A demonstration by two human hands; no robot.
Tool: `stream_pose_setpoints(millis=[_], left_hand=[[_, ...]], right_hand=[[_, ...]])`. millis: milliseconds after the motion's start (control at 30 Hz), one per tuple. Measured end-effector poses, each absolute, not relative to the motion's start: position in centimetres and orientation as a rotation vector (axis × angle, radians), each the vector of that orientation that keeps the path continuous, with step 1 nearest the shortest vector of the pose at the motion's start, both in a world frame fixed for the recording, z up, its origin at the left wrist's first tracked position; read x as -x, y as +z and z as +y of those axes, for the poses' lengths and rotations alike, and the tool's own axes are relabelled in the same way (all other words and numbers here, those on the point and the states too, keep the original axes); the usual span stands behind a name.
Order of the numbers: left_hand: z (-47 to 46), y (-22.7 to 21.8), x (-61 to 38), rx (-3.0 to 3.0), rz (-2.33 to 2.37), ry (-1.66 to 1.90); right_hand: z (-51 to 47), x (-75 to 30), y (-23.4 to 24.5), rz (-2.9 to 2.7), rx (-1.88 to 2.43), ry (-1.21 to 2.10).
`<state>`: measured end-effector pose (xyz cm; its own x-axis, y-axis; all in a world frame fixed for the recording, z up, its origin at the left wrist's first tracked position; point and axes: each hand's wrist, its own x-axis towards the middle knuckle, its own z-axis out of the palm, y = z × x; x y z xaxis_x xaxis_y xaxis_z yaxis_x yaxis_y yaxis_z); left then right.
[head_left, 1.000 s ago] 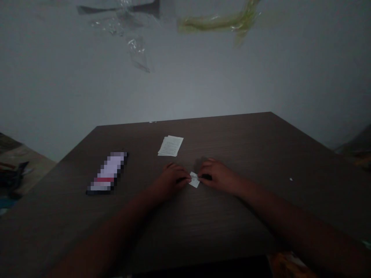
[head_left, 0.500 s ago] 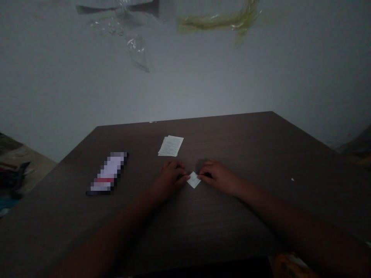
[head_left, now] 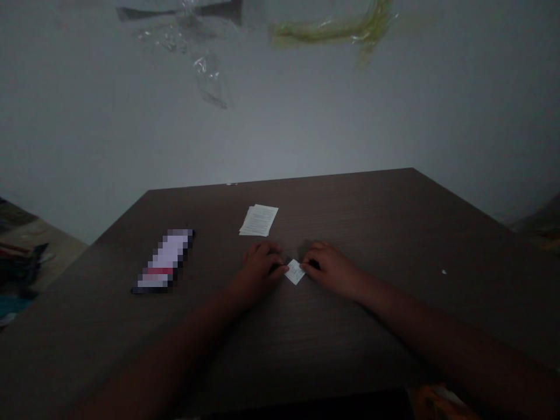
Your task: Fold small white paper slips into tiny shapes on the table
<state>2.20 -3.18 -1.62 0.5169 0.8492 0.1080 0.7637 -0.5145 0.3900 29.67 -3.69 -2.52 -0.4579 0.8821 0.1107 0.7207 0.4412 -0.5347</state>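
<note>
A small diamond-shaped piece of folded paper, white with faint print, lies on the dark brown table between my hands. My left hand pinches its left corner with thumb and fingers. At the opposite corner, my right hand has a matching pinch. Both hands rest low, close to the table. Just beyond my left hand is a stack of printed paper sheets, which neither hand touches.
A phone with a blurred-out screen lies on the left of the table. To the right sits a tiny white scrap. Behind the table's far edge rises a pale wall with yellowish tape and clear plastic tape on it.
The whole view has shifted very slightly. Both hands keep their pinch at the corners of the folded paper, with hardly any movement.
</note>
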Motion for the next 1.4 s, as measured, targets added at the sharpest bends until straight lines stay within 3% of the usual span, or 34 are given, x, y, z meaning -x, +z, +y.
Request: stream_pose_setpoints(millis=[267,900,1400], left_hand=[[-3.5,-0.8,-3.0,-2.419,1.442,0.3],[-5.2,-1.0,-4.0,-2.443,1.493,0.405],[-4.7,-0.6,-3.4,-2.566,1.297,0.391]], right_hand=[[-4.2,-28.7,-2.6,-2.285,1.446,0.527],[-5.0,-27.5,-2.4,-2.327,1.586,0.299],[-5.1,-28.3,-2.3,-2.265,1.375,0.362]])
